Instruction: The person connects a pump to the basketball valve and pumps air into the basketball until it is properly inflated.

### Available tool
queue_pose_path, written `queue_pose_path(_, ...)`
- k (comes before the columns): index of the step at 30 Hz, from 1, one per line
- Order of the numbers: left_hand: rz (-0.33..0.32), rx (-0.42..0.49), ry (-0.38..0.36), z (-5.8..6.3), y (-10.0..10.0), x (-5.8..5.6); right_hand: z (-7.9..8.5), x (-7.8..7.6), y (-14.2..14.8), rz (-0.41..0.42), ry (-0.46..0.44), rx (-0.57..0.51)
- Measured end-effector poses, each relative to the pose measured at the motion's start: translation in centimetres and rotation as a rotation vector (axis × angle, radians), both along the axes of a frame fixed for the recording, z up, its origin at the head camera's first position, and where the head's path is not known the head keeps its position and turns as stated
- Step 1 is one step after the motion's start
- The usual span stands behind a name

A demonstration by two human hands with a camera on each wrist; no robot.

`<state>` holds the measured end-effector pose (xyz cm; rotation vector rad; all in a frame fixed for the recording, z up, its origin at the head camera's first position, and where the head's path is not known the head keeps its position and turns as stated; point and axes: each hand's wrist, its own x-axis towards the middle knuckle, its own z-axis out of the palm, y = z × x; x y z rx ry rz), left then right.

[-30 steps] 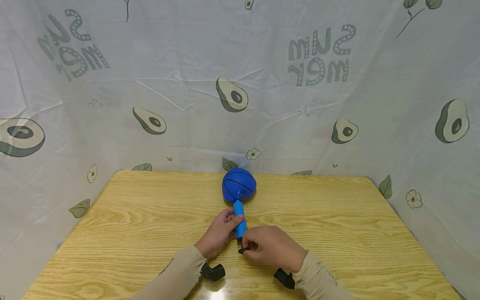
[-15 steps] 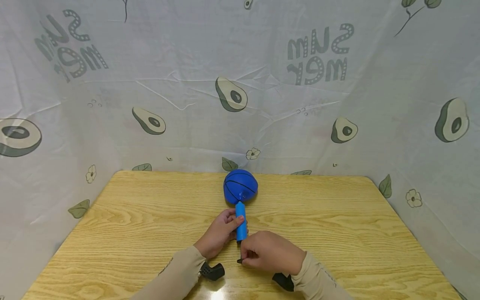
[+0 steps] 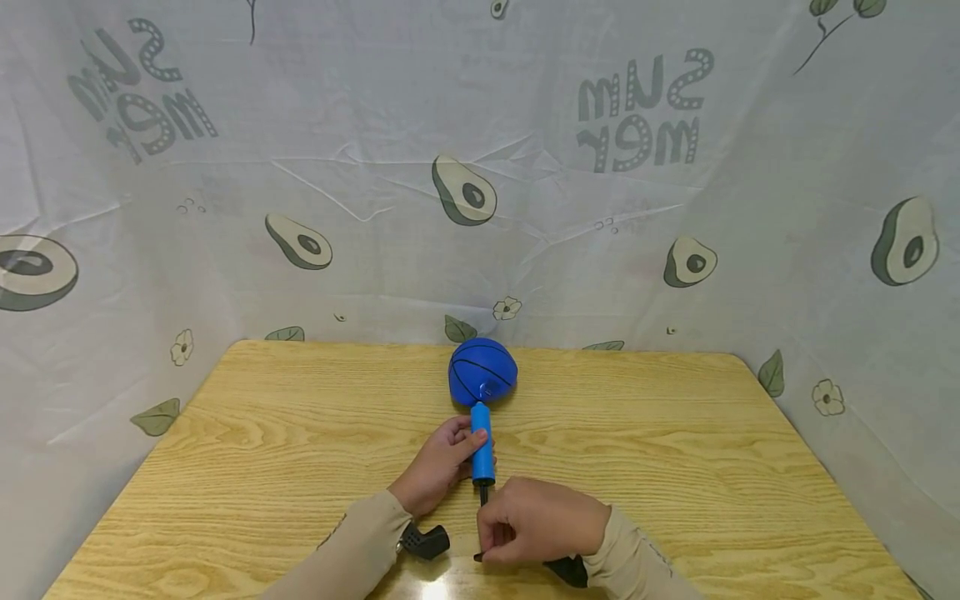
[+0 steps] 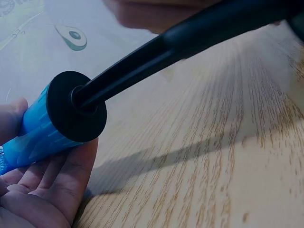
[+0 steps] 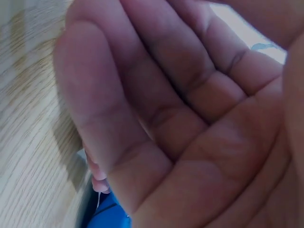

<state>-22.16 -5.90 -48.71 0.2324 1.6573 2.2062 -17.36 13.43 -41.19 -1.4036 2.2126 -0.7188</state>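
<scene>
A blue ball pump (image 3: 482, 450) lies pointing away from me, its front end at a blue basketball (image 3: 482, 367) whose near side is dented in. My left hand (image 3: 437, 468) grips the pump's blue barrel, thumb on top and fingers beneath. In the left wrist view the black rod (image 4: 137, 66) extends far out of the barrel's black end cap (image 4: 66, 114). My right hand (image 3: 543, 523) curls round the pump's black handle (image 3: 478, 557), of which only the tip shows. The right wrist view has curled fingers (image 5: 95, 80) hiding the handle, with the basketball (image 5: 111, 219) low behind them.
The wood-grain table (image 3: 315, 425) reaches back to a pale curtain (image 3: 360, 108) printed with avocados, which also hangs on both sides. Black devices (image 3: 426, 543) are strapped at both wrists.
My right hand has drawn the handle back toward me, so more of the black rod shows. My left hand holds almost the same place; the basketball and barrel have shifted slightly right.
</scene>
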Motion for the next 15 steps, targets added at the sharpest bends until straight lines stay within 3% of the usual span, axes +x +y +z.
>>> queue_pose_path(6, 0.002, 0.011, -0.012, 0.00, -0.01, -0.01, 0.21, 0.28, -0.15, 0.052, -0.082, 0.005)
queue_pose_path(15, 0.011, 0.030, -0.030, 0.01, 0.03, -0.03, 0.10, 0.46, -0.32, 0.070, -0.074, 0.005)
